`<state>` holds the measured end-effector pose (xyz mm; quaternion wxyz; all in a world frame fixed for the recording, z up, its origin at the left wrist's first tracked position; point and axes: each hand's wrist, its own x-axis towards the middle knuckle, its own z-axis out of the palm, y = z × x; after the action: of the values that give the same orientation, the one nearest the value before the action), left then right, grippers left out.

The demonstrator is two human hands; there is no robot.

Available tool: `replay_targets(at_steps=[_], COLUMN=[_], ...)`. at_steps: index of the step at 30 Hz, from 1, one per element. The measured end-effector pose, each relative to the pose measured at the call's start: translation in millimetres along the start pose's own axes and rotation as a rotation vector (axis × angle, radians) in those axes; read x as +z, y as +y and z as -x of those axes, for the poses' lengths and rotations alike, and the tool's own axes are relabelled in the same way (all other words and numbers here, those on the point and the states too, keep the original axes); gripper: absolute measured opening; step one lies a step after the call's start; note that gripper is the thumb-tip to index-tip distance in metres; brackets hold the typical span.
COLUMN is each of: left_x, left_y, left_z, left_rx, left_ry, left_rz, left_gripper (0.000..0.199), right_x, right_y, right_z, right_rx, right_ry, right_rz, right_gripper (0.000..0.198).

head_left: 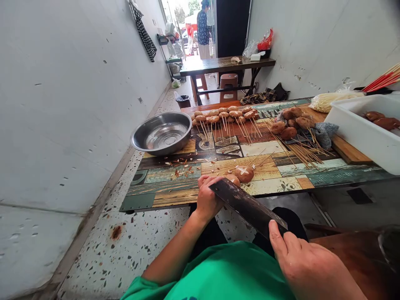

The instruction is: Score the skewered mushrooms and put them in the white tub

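Note:
My right hand (301, 254) grips a dark, broad-bladed cleaver (246, 204). The blade points up and left, its far end close to my left hand (208, 198). That hand is closed at the table's near edge around a brown mushroom (233, 179), which the blade partly covers. Just beyond it lies another mushroom (244, 173) with a pale cross cut in its cap, a thin skewer by it. Small mushroom trimmings (184, 170) are scattered over the patterned table (175, 198).
Skewered mushrooms (223, 116) are lined up at the table's back. A steel basin (162, 133) stands left. Loose mushrooms (289, 133) sit on a grey cloth beside bare skewers (301, 154). Right are a wooden board (350, 148) and white tub (368, 129). A person (203, 31) stands near the doorway.

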<state>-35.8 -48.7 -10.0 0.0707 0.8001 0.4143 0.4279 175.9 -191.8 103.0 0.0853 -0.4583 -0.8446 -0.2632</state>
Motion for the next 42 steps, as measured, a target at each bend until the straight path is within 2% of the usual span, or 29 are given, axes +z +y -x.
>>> replay_targets(at_steps=[8,12,17,22,24,26,28,30,32,34,37,42], left_x=[0.0,3.4,7.7,7.3,6.6,5.8,4.8,4.3,4.3,4.6,4.7,3.6], left_y=[-1.1,-1.8,-4.5,-4.8,-3.0,-0.9,0.8,1.6,1.6,1.3,1.5,2.7], left_z=[-0.8,0.4,4.0,1.5,-0.7,-2.6,-3.6,-3.8,-3.6,-3.5,-4.1,-5.3], left_rx=[-0.004,0.010,-0.053,-0.011,-0.011,-0.013,-0.033,-0.065,-0.090,-0.091,-0.072,-0.068], left_ry=[-0.023,-0.010,0.010,-0.021,0.002,0.013,-0.005,-0.032,-0.040,-0.029,-0.007,0.001], left_rz=[-0.007,-0.012,-0.070,-0.073,-0.062,-0.045,-0.031,-0.025,-0.025,-0.020,-0.008,-0.008], left_gripper=[0.022,0.012,0.009,0.007,0.008,0.019,0.026,0.028,0.029,0.029,0.028,0.027], right_x=[1.4,2.4,2.0,-4.7,-6.4,-5.6,-2.2,2.8,8.0,11.9,14.9,16.5], right_y=[-6.1,-14.9,-19.9,1.4,16.4,32.5,46.8,57.2,63.3,66.4,69.1,74.6], right_z=[2.4,-13.5,-29.8,-20.0,-16.4,-14.4,-12.6,-9.5,-5.8,-2.7,-0.6,-1.0], right_rx=[0.015,0.006,0.065,0.055,0.099,0.191,0.326,0.498,0.662,0.760,0.799,0.796], right_ry=[-0.088,-0.125,-0.152,-0.070,-0.015,-0.003,-0.107,-0.331,-0.530,-0.651,-0.722,-0.726], right_rz=[0.058,0.086,0.089,-0.145,-0.277,-0.468,-0.717,-0.959,-1.135,-1.242,-1.295,-1.308], right_gripper=[0.042,0.038,0.043,0.045,0.042,0.036,0.031,0.034,0.036,0.038,0.042,0.044])
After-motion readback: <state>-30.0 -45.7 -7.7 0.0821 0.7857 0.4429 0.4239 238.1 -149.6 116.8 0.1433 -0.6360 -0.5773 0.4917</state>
